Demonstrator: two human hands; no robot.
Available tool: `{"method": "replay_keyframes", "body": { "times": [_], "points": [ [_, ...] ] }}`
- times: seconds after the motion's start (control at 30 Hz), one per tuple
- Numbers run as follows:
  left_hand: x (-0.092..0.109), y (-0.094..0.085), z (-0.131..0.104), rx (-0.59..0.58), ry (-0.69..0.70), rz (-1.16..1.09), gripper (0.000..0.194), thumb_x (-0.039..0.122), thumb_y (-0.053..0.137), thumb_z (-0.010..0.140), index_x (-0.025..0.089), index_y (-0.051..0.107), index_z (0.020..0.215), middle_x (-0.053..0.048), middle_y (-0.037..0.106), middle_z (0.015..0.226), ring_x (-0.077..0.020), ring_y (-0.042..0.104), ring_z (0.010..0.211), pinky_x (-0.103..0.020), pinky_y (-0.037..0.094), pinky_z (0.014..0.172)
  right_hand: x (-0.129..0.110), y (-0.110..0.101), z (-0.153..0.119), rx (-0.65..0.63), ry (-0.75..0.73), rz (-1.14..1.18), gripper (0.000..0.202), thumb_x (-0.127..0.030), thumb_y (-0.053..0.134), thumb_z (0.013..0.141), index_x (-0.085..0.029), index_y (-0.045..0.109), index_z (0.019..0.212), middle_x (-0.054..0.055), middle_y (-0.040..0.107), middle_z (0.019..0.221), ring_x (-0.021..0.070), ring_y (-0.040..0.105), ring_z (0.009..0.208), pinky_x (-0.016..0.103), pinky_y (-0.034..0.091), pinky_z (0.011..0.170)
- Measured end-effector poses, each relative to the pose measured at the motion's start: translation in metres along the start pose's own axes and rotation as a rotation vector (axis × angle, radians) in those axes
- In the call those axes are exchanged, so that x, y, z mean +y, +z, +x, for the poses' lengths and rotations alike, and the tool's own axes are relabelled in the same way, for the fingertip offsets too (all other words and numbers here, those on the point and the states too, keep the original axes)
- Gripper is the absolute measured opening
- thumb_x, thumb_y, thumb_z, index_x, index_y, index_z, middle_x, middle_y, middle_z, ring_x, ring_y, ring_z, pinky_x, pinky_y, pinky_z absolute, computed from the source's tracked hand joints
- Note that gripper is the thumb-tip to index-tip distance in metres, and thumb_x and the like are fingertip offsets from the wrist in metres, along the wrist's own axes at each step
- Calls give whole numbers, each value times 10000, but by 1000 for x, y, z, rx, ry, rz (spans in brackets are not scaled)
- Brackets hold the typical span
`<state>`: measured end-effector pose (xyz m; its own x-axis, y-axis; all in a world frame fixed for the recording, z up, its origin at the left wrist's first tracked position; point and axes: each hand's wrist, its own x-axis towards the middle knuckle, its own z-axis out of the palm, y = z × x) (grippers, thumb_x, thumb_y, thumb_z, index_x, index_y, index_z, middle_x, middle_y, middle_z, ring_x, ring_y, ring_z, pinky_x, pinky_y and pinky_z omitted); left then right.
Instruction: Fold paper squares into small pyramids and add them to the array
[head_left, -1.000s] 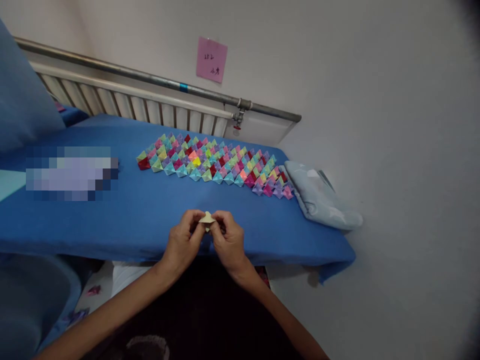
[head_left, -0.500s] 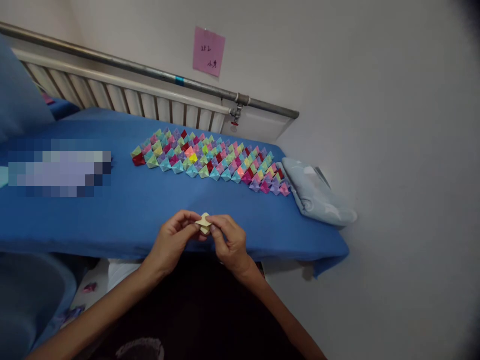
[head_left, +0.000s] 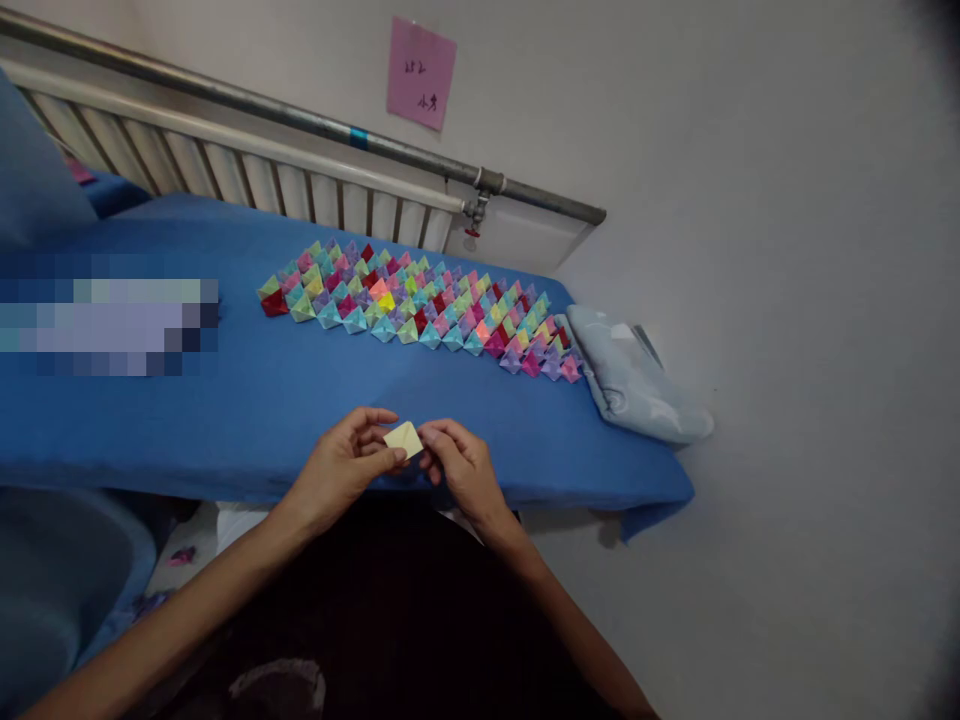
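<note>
A small pale yellow folded paper [head_left: 405, 439] is held above the near edge of the blue-covered surface, showing a flat square face with a crease. My left hand [head_left: 352, 452] pinches its lower left part, thumb on top and fingers beneath. At its right corner is my right hand [head_left: 459, 458], thumb and index finger pressed together; whether they grip the paper's edge is hard to make out. Beyond both hands lie rows of folded paper pieces [head_left: 409, 332] in many colours, set close together.
The surface wears a blue cloth [head_left: 225, 420]. A folded light blue blanket [head_left: 637, 385] lies at its right end. Behind run a radiator [head_left: 262, 188] and a metal pipe [head_left: 300, 120]. A pink note [head_left: 421, 75] hangs on the wall. A blurred-out patch covers something at left.
The yellow paper has gone from a part-opened, layered shape to a flat square face. My right fingers have shifted to its right corner. The view has tilted slightly down.
</note>
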<state>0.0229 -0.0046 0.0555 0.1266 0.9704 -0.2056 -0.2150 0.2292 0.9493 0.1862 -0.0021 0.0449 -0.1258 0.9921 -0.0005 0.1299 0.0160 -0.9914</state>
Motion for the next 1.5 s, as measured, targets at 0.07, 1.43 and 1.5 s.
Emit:
{"method": "replay_keyframes", "body": {
  "times": [0.07, 1.43, 1.5],
  "points": [
    [0, 0, -2, -39, 16, 35, 500, 305, 794, 596, 175, 558, 1018, 49, 674, 695, -143, 665, 640, -300, 534, 679, -4, 2, 0, -68, 76, 65, 241, -421, 605, 829, -187, 661, 837, -46, 558, 585, 72, 432, 469, 195, 340, 459],
    [5, -4, -9, -188, -39, 342, 301, 460, 624, 734, 194, 567, 605, 32, 559, 509, -106, 469, 505, -235, 359, 542, -6, 9, -3, -101, 188, 205, 247, -389, 627, 769, -202, 511, 655, -85, 450, 493, 56, 355, 441, 191, 264, 445],
    [6, -3, -8, -210, -80, 326, 294, 463, 637, 723, 192, 580, 625, 30, 576, 516, -107, 491, 508, -234, 383, 547, -2, 10, -2, -97, 193, 245, 252, -380, 619, 759, -208, 481, 638, -97, 415, 473, 53, 328, 430, 191, 251, 439]
  ]
}}
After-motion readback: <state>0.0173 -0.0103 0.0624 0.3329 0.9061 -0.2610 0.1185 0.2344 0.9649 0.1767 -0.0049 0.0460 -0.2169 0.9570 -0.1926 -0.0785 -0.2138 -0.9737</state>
